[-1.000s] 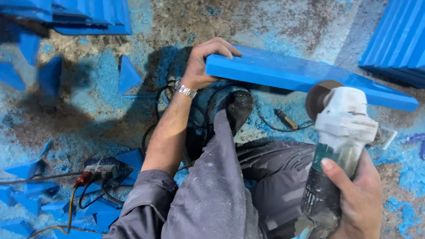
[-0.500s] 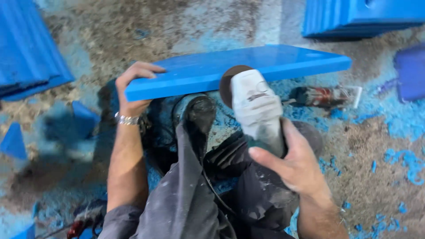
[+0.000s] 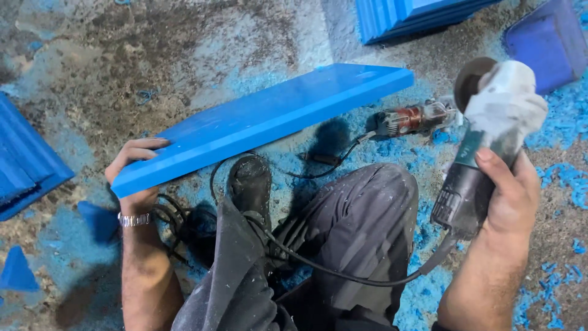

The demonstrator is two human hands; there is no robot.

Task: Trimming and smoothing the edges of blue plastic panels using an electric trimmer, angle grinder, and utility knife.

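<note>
Blue offcuts (image 3: 17, 271) and a stack of blue panels (image 3: 24, 165) at the far left, on a concrete floor (image 3: 153, 55) dusted with blue shavings. Just right of these, left hand (image 3: 136, 175) closed on the near end of a long blue plastic board (image 3: 263, 125), fingers over the top face, thumb side under the edge; metal wristwatch (image 3: 135, 219) on that wrist. Board tilted, running up and to the right from the hand, far end raised above the floor and casting shadow beneath. Below its middle, a black shoe (image 3: 250, 187), toe pointing toward the board, with black cable (image 3: 318, 266) looped around the foot and across grey dusty trousers (image 3: 361, 227). Further right, lying on the floor beyond the knee, a second power tool (image 3: 413, 117) with exposed copper windings and its own lead. Right hand (image 3: 511, 196) wrapped firmly around the dark body of an angle grinder (image 3: 484, 135), held upright and well apart from the board, white dust-caked head and dark disc uppermost. Upper right: more stacked blue panels (image 3: 404, 15) and a darker blue block (image 3: 545, 43).
</note>
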